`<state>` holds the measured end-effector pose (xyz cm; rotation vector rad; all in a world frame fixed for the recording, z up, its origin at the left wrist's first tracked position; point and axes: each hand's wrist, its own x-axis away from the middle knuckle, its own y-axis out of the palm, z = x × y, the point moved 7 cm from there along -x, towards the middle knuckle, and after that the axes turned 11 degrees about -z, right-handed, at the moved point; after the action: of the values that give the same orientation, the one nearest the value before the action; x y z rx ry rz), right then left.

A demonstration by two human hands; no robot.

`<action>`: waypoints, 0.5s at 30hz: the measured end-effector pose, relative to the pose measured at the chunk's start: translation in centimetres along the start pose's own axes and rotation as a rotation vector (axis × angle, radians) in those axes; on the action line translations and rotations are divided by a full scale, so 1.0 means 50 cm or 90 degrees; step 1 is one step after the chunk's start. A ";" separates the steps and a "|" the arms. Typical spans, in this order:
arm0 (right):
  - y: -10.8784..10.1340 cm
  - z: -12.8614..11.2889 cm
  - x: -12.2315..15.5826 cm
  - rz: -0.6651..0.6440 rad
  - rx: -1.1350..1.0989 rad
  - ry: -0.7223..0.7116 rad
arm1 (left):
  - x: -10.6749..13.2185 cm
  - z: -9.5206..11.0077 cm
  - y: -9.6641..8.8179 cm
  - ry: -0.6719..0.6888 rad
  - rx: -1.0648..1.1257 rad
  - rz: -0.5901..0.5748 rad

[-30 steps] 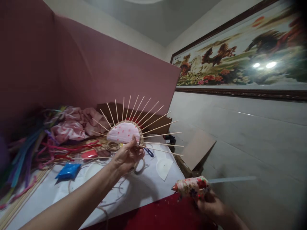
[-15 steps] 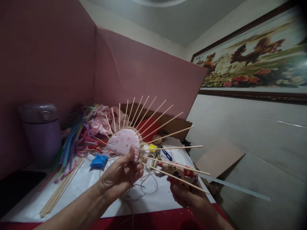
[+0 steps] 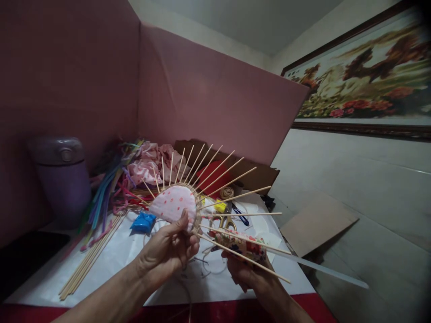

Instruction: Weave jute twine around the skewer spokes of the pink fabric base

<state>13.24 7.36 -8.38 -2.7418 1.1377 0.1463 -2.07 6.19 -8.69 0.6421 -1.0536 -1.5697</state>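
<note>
My left hand [image 3: 168,253] is closed around the lower edge of a pink dotted fabric half-disc [image 3: 173,202] with several thin wooden skewers [image 3: 232,179] fanning out from its twine-wrapped rim. My right hand [image 3: 247,273] grips a glue gun wrapped in flowered fabric [image 3: 240,243], its nozzle pointing left toward the rim just below the half-disc. A clear glue stick [image 3: 323,269] trails out of the gun's back to the right.
A white sheet [image 3: 117,264] covers the table, with loose skewers [image 3: 87,264], a blue packet [image 3: 143,221], coloured pipe cleaners [image 3: 104,193], pink cloth [image 3: 151,163], twine and scissors on it. A purple container [image 3: 62,175] stands left. Pink board walls the back; cardboard [image 3: 318,222] lies right.
My right hand has brought the glue gun up and left from the table's right edge to just under the skewers. The view has swung left, showing the purple container.
</note>
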 end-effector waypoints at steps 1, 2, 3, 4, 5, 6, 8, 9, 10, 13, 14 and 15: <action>-0.002 0.008 0.002 0.012 -0.003 0.006 | -0.001 -0.003 -0.002 -0.003 -0.003 0.001; -0.003 0.015 0.004 0.021 -0.001 0.016 | -0.003 -0.006 -0.003 -0.005 -0.005 0.004; -0.004 0.020 0.006 0.029 0.008 0.025 | -0.003 -0.010 -0.004 -0.008 -0.006 0.007; -0.004 0.023 0.008 0.034 0.021 0.034 | -0.004 -0.013 -0.005 -0.010 -0.006 0.009; -0.004 0.024 0.010 0.034 0.035 0.036 | -0.004 -0.015 -0.006 -0.010 -0.006 0.013; -0.003 0.023 0.011 0.030 0.047 0.033 | -0.004 -0.018 -0.007 -0.010 -0.006 0.017; -0.002 0.018 0.014 0.025 0.061 0.021 | -0.004 -0.023 -0.007 -0.013 -0.007 0.026; -0.001 0.016 0.015 0.019 0.059 0.014 | -0.003 -0.025 -0.007 -0.016 -0.007 0.033; 0.000 0.015 0.015 0.011 0.056 0.011 | -0.002 -0.026 -0.007 -0.017 -0.007 0.038; 0.001 0.016 0.017 0.003 0.056 0.014 | 0.000 -0.027 -0.002 -0.019 -0.010 0.036; 0.000 0.016 0.017 0.001 0.057 0.015 | 0.000 -0.028 -0.001 -0.023 -0.010 0.032; 0.000 0.018 0.017 0.000 0.057 0.018 | 0.001 -0.028 0.000 -0.024 -0.008 0.029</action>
<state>13.79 6.95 -9.38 -2.6739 1.1221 0.0565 -0.91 5.75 -9.32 0.5778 -1.0778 -1.5538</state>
